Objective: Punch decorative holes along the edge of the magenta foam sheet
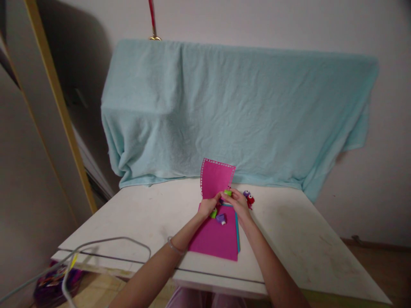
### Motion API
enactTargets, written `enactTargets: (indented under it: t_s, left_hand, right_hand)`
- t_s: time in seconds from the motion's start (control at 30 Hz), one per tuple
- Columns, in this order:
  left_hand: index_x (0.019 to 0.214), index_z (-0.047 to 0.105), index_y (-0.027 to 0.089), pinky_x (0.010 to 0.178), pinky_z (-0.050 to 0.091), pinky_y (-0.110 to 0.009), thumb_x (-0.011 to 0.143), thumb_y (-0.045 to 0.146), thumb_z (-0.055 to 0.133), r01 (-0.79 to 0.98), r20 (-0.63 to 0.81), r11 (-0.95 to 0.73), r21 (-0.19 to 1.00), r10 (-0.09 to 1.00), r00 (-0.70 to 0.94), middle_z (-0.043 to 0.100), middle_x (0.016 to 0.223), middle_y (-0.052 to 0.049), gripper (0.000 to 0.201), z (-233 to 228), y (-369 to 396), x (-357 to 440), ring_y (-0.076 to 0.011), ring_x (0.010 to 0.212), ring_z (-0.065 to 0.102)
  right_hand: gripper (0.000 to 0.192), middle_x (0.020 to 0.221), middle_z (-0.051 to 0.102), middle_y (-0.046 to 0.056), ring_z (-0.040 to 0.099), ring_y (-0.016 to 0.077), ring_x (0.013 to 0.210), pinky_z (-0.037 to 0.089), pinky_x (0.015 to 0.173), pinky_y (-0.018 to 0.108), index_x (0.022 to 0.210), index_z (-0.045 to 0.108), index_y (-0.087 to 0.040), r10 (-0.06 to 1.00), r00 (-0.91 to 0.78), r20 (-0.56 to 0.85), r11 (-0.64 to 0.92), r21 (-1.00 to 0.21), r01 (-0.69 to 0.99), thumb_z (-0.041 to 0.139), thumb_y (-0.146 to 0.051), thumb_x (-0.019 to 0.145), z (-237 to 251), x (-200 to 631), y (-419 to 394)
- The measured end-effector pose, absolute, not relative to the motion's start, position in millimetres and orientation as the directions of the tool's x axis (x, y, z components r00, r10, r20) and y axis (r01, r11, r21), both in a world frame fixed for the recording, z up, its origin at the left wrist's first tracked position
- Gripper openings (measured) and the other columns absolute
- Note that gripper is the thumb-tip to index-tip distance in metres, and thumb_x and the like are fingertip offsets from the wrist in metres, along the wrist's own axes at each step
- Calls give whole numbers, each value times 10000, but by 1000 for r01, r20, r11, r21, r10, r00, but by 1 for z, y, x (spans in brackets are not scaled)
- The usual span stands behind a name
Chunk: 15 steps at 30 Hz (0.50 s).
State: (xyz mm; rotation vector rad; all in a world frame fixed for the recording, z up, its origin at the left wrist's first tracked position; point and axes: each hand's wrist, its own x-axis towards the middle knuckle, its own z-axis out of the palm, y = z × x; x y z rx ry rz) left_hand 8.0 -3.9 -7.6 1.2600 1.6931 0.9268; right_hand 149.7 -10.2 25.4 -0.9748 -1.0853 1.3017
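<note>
While two hands meet above a pink sheet (213,244) on a white table (282,239), the right hand (238,202) pinches a small green piece (227,193); whether the left hand (208,206), fingertips just beside, grips anything cannot be told. Close fingertip work appears under way, the next move calling for a light, steady pinch.

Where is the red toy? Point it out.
In the head view, the red toy lies right of centre on the white table, just right of the right hand and beside a purple toy.
</note>
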Motion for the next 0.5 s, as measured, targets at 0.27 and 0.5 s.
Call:
enactTargets:
  t_s: [0.27,0.5]
  left_hand:
    - [636,600,186,479,365,-242,858,634,515,319,-142,195,928,973,-182,617,567,-22,508,-12,-3,9,-132,476,531]
    - [834,645,189,605,481,-247,819,492,636,254,-21,76,964,977,-212,681,711,-37,303,0,-4,10,-167,655,636]
  right_hand:
    - [494,812,763,31,720,210,759,577,782,358,850,702,-195,998,-48,47,34,-969,-245,920,-463,497,23,151,-8]
    - [512,799,762,31,727,237,777,584,769,376,836,694,-204,997,-69,42,24,-967,-252,928,-473,469,27,152,-8]
